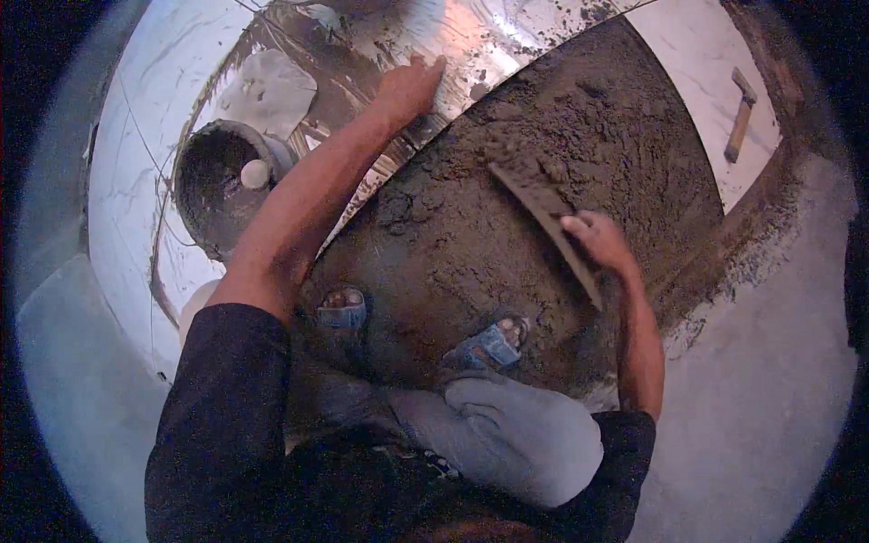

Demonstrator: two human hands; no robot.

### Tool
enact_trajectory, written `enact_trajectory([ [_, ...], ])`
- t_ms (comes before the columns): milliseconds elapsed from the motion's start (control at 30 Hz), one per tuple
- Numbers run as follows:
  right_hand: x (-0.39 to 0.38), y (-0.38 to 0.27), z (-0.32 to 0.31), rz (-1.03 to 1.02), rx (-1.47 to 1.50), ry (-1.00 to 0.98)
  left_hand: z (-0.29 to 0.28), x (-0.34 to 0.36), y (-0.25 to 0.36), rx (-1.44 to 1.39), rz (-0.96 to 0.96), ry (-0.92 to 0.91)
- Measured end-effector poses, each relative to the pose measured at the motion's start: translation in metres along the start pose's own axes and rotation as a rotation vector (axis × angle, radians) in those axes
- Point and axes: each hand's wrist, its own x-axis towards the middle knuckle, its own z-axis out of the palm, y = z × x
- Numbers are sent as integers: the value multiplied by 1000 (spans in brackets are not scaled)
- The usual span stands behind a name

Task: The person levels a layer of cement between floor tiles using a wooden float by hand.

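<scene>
"Dark, rough mortar [652, 109] covers the floor, bordered by white tiles [136, 136]. Where's the long board [548, 226]?"

"Just left of the right hand [599, 237], over the mortar; I can't tell whether its whole edge touches. Its long axis slants: far end toward the left hand [415, 88], near end toward the body."

"Which hand is nearer?"

"The right, pinching the board's edge about midway along. The left is well apart, beyond the far end and leftward, by the smeared tiles; its fingers point away from the body, but how far they're spread I can't tell."

"Any containers?"

"One bucket [190, 204], left of the left hand and nearer the body, dark mortar inside with a pale round object [254, 174]. Beyond the right hand, rightward, a hammer [739, 134] lies on white tile."
</scene>
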Motion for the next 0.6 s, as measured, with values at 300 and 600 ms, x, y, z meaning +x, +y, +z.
enact_trajectory([
  [300, 21, -49, 52, -92, -79, -196, 12, 4, -1, -8, -22, 35],
  [600, 31, 6, -18, -49, 23, 56, -3, -1, 1, 9, -14, -13],
])
